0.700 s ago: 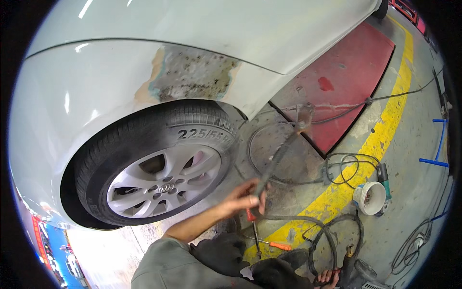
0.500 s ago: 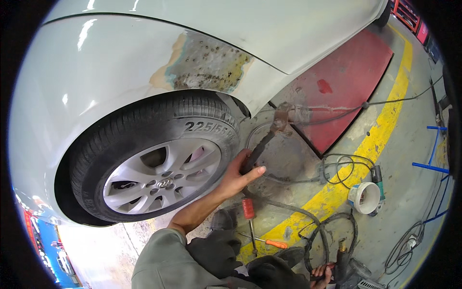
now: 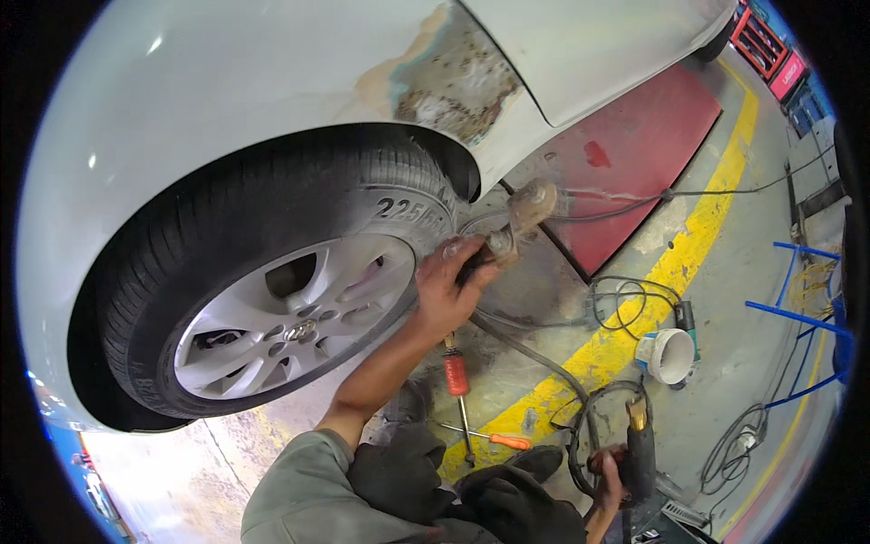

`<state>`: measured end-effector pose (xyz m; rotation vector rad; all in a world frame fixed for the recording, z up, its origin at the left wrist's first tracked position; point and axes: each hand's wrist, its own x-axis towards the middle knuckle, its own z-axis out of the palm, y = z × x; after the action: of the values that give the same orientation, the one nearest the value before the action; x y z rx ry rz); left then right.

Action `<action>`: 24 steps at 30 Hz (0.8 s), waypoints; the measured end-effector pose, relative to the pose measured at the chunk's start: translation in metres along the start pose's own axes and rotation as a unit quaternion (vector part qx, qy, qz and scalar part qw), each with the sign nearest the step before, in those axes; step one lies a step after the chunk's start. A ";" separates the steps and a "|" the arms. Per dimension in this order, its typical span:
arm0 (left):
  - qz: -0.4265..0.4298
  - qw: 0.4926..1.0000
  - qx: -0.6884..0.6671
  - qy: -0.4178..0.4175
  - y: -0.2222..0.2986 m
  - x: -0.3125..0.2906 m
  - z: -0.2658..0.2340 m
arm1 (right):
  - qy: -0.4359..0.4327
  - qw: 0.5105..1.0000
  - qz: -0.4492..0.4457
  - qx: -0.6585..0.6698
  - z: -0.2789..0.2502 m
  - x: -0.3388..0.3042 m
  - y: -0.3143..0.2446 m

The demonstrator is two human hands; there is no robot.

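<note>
The left hand (image 3: 450, 288) is closed around the grip of a sander (image 3: 507, 238), a small air tool with a round dusty pad at its far end. The sander is just to the right of the tire (image 3: 272, 208), below the bare, rusty patch (image 3: 453, 86) on the white car body. A hose (image 3: 544, 363) runs from its handle down over the floor, away from the tire. The tool looks stiff and rather light, because one hand carries it. The hose is soft and probably pulls a little on the wrist, and the dust can make the body slippery. The best hold seems to be the dark grip behind the pad, never the pad itself. The right hand (image 3: 609, 476), far below the tire, wraps a dark gun-shaped tool (image 3: 639, 449). Two screwdrivers (image 3: 458, 381) lie on the floor under the tire.
</note>
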<state>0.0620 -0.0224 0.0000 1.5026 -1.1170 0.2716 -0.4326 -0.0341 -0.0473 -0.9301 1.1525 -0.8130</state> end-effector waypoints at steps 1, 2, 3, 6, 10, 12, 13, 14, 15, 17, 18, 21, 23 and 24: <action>0.045 0.998 0.026 0.024 -0.006 0.000 0.000 | 0.034 0.999 0.002 -0.007 0.010 0.010 -0.005; 0.041 0.998 0.016 0.038 -0.013 0.001 0.002 | 0.056 0.986 -0.051 -0.149 0.019 0.012 -0.013; 0.041 0.998 0.005 0.050 -0.017 0.006 0.006 | 0.094 0.948 -0.097 -0.288 0.050 0.014 -0.034; 0.001 0.997 -0.056 0.061 -0.027 0.007 0.011 | 0.052 0.907 -0.185 -0.374 0.116 0.035 -0.072; -0.099 0.989 -0.096 0.060 -0.043 -0.005 0.014 | -0.018 0.947 -0.256 -0.195 0.188 0.076 -0.105; -0.133 0.986 -0.084 0.047 -0.051 -0.013 0.011 | -0.040 0.943 -0.281 -0.177 0.230 0.094 -0.125; -0.126 0.990 -0.059 0.035 -0.055 -0.014 0.008 | -0.046 0.950 -0.278 -0.137 0.251 0.104 -0.131; -0.119 0.992 -0.041 0.025 -0.056 -0.014 0.011 | -0.077 0.939 -0.302 -0.146 0.263 0.115 -0.142; -0.134 0.990 -0.052 0.005 -0.047 -0.010 0.010 | -0.071 0.943 -0.293 -0.139 0.277 0.125 -0.147; -0.123 0.991 -0.054 0.024 -0.049 -0.007 0.009 | -0.090 0.931 -0.330 -0.124 0.320 0.133 -0.163; -0.120 0.991 -0.057 0.035 -0.051 -0.007 0.011 | -0.085 0.931 -0.336 -0.111 0.334 0.140 -0.164; -0.096 0.993 -0.048 0.046 -0.042 -0.001 0.014 | -0.059 0.912 -0.399 -0.080 0.361 0.156 -0.163; -0.110 0.991 -0.044 0.061 -0.037 0.003 0.014 | -0.029 0.909 -0.412 -0.061 0.368 0.163 -0.153; -0.116 0.990 -0.041 0.065 -0.035 0.003 0.014 | -0.012 0.908 -0.416 -0.051 0.370 0.165 -0.149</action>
<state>0.0844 -0.0416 -0.0244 1.5035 -0.8313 0.1575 -0.0441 -0.1756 0.0776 -1.5515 0.7500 -1.4221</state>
